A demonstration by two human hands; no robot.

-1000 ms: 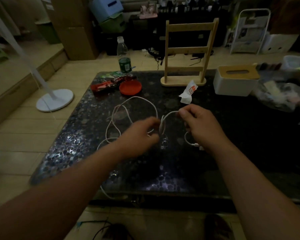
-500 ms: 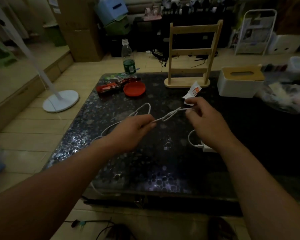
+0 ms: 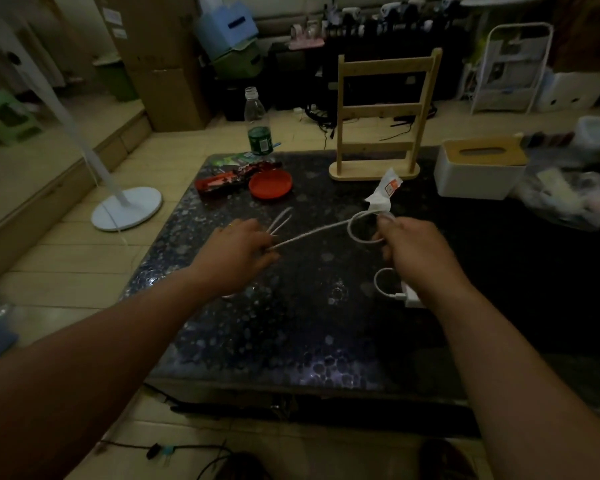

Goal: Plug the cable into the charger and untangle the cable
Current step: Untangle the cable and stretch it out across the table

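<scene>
A thin white cable [image 3: 321, 230] stretches taut above the dark table [image 3: 291, 327] between my two hands. My left hand [image 3: 238, 249] pinches one stretch of it, and a narrow folded loop pokes out beyond its fingers. My right hand [image 3: 413, 245] grips the other stretch, where the cable curls into a round loop. Below my right wrist a short cable loop runs into a white charger [image 3: 411, 296], which lies on the table partly hidden by my forearm.
At the table's far side stand a wooden rack [image 3: 378, 116], a white tissue box [image 3: 478, 171], a red lid [image 3: 270, 183], a red wrapper [image 3: 222, 181], a white packet [image 3: 383, 192] and a plastic bottle [image 3: 257, 126]. A fan base [image 3: 127, 209] sits on the floor at left.
My hands have moved apart, pulling the cable straight between them. The wide loops that lay on the table at left have been drawn in, and a small round loop now sits at my right hand.
</scene>
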